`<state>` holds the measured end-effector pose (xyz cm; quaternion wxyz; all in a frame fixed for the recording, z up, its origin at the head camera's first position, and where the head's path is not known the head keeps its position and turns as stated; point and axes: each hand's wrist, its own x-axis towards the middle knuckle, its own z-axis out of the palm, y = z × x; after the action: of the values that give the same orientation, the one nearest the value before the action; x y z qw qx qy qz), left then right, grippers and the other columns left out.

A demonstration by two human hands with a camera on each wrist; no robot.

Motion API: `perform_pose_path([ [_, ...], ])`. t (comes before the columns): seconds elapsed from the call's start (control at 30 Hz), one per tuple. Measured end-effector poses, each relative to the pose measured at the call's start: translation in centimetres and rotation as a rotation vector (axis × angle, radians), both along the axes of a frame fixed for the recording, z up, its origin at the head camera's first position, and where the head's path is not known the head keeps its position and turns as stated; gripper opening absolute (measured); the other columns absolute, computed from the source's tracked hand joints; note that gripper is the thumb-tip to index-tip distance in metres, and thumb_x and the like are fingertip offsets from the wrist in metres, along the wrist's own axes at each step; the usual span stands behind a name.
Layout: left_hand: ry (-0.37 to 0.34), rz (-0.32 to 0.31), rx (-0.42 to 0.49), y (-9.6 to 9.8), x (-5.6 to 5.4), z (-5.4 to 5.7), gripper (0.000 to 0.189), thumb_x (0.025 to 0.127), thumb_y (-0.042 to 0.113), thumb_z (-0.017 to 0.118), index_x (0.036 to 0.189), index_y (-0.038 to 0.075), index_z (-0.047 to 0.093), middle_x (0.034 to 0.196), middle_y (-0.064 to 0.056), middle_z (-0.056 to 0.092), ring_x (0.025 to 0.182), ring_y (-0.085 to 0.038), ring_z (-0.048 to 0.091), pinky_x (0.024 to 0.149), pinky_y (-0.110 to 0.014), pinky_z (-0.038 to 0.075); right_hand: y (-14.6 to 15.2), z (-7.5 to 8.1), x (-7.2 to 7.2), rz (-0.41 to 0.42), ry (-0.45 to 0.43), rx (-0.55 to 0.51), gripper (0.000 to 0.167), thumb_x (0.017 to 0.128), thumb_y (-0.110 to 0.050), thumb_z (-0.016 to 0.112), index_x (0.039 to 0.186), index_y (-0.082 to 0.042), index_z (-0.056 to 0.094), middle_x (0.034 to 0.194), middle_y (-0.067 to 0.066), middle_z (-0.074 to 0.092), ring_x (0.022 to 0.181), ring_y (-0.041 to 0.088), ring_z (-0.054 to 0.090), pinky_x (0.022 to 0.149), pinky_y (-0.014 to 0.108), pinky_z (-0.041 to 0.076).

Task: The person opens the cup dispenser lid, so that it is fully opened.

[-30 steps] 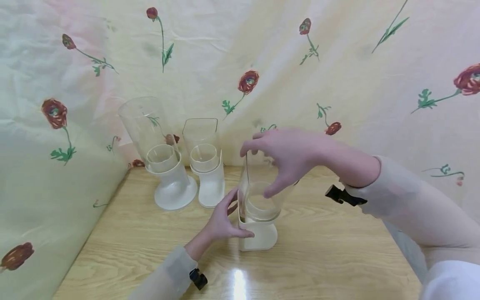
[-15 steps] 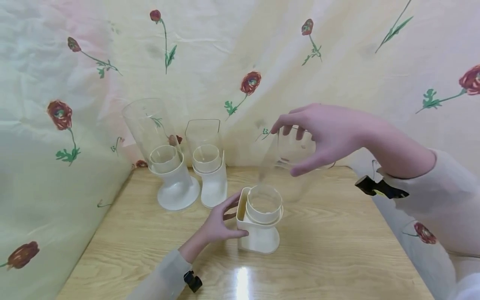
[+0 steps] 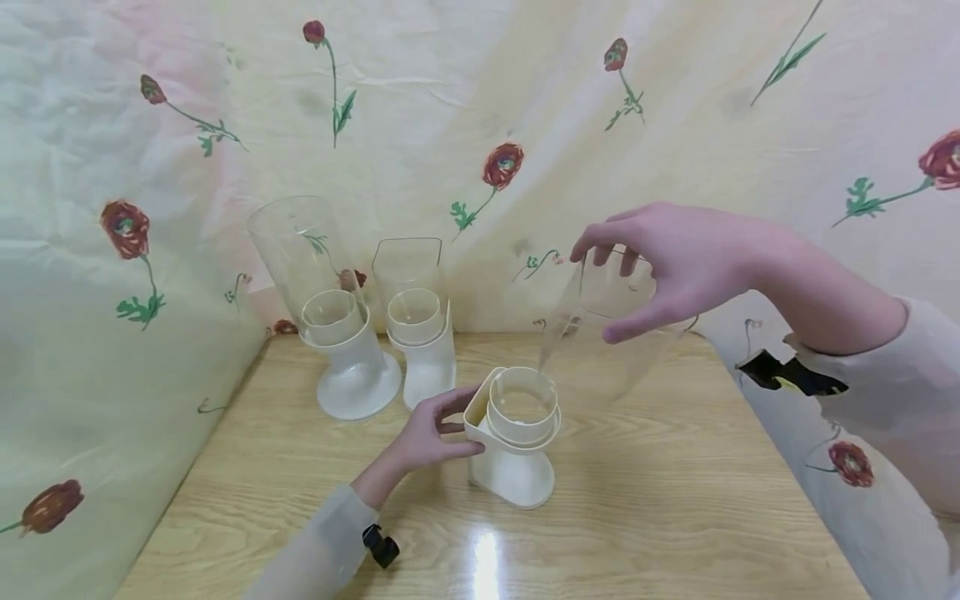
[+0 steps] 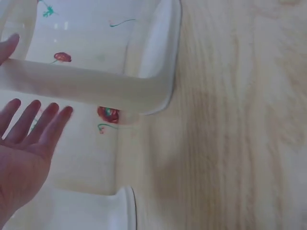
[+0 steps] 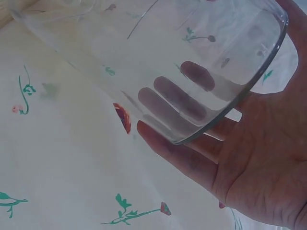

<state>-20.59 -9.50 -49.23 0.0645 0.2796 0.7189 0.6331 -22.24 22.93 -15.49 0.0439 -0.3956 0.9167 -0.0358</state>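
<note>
My left hand (image 3: 420, 435) holds a white stand (image 3: 516, 477) at its flat-sided top, thumb on the near side and fingers on the far side. A round white collar (image 3: 525, 423) sits on top of that stand. In the left wrist view, the stand (image 4: 96, 88) lies between the thumb and the fingers of the left hand (image 4: 29, 153). Up and to the right, my right hand (image 3: 675, 262) grips a clear container (image 3: 600, 358) by its rim, apart from the stand. The right wrist view shows several fingers through the wall of the container (image 5: 105, 72).
Behind and left, two more white stands (image 3: 358, 387) (image 3: 429, 367) bear a tall clear container (image 3: 300, 250) and a smaller, flat-sided one (image 3: 405, 262). A flower-patterned cloth (image 3: 420, 100) hangs along the back and sides of the wooden table (image 3: 675, 500).
My right hand has lifted the clear container off the white stand and carried it right. The stand in my left hand has turned and tilted slightly, its top shifting left.
</note>
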Motion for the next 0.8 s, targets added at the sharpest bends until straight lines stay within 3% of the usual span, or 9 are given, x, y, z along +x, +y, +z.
perform_pose_path([
  [0.17, -0.029, 0.071, 0.019, -0.1, 0.1, -0.3, 0.049, 0.084, -0.004, 0.083, 0.131, -0.006, 0.067, 0.128, -0.027, 0.071, 0.114, -0.004, 0.070, 0.095, -0.040, 0.067, 0.3, -0.5, -0.4, -0.042, 0.038, 0.008, 0.078, 0.076, -0.060, 0.090, 0.137, -0.022, 0.060, 0.125, 0.001, 0.071, 0.099, 0.016, 0.071, 0.084, 0.042, 0.060],
  [0.37, -0.032, 0.128, 0.036, 0.3, -0.8, -0.4, 0.036, 0.093, -0.006, 0.073, 0.128, -0.012, 0.067, 0.126, -0.032, 0.071, 0.110, -0.006, 0.071, 0.098, -0.037, 0.066, 0.3, -1.6, -0.9, -0.169, 0.104, 0.019, 0.074, 0.078, -0.067, 0.085, 0.131, -0.021, 0.062, 0.123, 0.003, 0.071, 0.090, 0.013, 0.067, 0.080, 0.039, 0.057],
  [0.63, -0.035, 0.343, 0.044, 0.7, -0.6, -0.3, 0.030, 0.089, -0.006, 0.077, 0.118, -0.009, 0.072, 0.111, -0.027, 0.074, 0.101, -0.009, 0.071, 0.093, -0.035, 0.067, 0.0, -2.9, -1.5, -0.293, 0.144, 0.025, 0.077, 0.081, -0.076, 0.076, 0.129, -0.017, 0.065, 0.129, 0.007, 0.069, 0.109, 0.026, 0.068, 0.081, 0.049, 0.058],
  [0.8, -0.042, 0.361, 0.013, 1.2, -1.3, 0.1, 0.028, 0.094, -0.007, 0.071, 0.121, -0.008, 0.072, 0.113, -0.025, 0.075, 0.105, -0.016, 0.072, 0.091, -0.027, 0.066, 0.1, -3.3, -1.8, -0.303, 0.120, 0.029, 0.081, 0.081, -0.077, 0.075, 0.131, -0.014, 0.065, 0.129, 0.009, 0.069, 0.113, 0.032, 0.068, 0.085, 0.053, 0.059],
])
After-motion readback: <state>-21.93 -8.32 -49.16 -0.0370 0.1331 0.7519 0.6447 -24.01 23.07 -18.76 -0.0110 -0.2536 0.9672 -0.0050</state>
